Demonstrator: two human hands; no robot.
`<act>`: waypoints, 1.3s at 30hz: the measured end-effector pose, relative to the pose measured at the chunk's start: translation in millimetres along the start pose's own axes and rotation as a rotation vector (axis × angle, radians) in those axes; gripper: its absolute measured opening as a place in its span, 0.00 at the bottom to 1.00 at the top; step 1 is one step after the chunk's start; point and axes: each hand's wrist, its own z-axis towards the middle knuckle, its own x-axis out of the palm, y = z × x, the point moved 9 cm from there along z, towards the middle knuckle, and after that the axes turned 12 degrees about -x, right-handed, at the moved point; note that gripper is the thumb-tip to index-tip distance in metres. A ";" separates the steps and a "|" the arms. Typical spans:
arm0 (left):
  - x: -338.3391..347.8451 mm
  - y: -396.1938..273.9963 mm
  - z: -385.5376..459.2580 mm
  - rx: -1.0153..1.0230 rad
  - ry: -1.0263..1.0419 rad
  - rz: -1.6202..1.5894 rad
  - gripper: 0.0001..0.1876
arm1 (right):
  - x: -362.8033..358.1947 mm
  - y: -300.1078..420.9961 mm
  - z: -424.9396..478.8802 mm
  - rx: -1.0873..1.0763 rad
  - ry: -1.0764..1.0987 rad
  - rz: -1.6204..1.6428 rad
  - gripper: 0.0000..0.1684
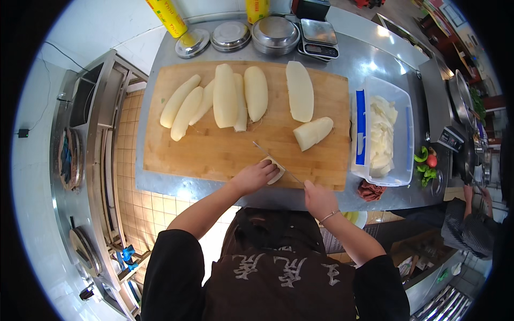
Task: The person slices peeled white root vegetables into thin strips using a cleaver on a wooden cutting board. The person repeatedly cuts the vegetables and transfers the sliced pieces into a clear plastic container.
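Observation:
A thick wooden cutting board (192,154) lies before me. Near its front edge, my left hand (255,176) presses its fingertips on a short pale vegetable piece (278,175), partly hidden under them. My right hand (321,198) grips the handle of a kitchen knife (279,162), its blade seen nearly edge-on and slanting up to the left beside that piece. Toward the back right of the board lie a long peeled vegetable with a flat cut face (300,92) and a shorter chunk (313,133). Several more peeled pale vegetables (225,96) rest at the back left.
Right of the board stands a clear plastic container (406,160) holding pale slices (381,136). A crumpled reddish-brown cloth (371,190) sits by its near corner, with green pepper pieces (426,174) farther right. Steel lidded bowls (276,34) and a digital scale (319,38) line the back. Another person (468,228) works at right.

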 end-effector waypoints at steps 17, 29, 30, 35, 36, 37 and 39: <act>0.4 2.0 -0.7 0.006 -0.161 -0.056 0.19 | 23.9 -2.1 11.2 -0.047 -0.028 0.009 0.08; -5.3 0.8 -1.9 -0.037 -0.173 -0.004 0.21 | 11.4 5.5 19.9 0.028 0.058 0.040 0.09; -3.7 0.4 -3.9 -0.049 -0.156 -0.010 0.21 | 7.9 8.9 17.2 0.034 0.072 0.061 0.09; 2.7 0.8 -3.6 -0.038 -0.136 -0.019 0.19 | 23.7 3.6 18.5 0.055 0.075 0.035 0.10; 3.0 -0.1 -5.9 -0.023 -0.154 -0.014 0.19 | 22.7 8.0 22.2 0.046 0.078 0.034 0.10; 3.8 2.3 -7.0 -0.030 -0.158 -0.022 0.18 | 17.5 10.1 21.3 0.039 0.066 0.050 0.10; 3.9 4.1 -7.4 -0.034 -0.162 -0.041 0.18 | 1.3 14.7 14.0 0.036 0.042 0.082 0.10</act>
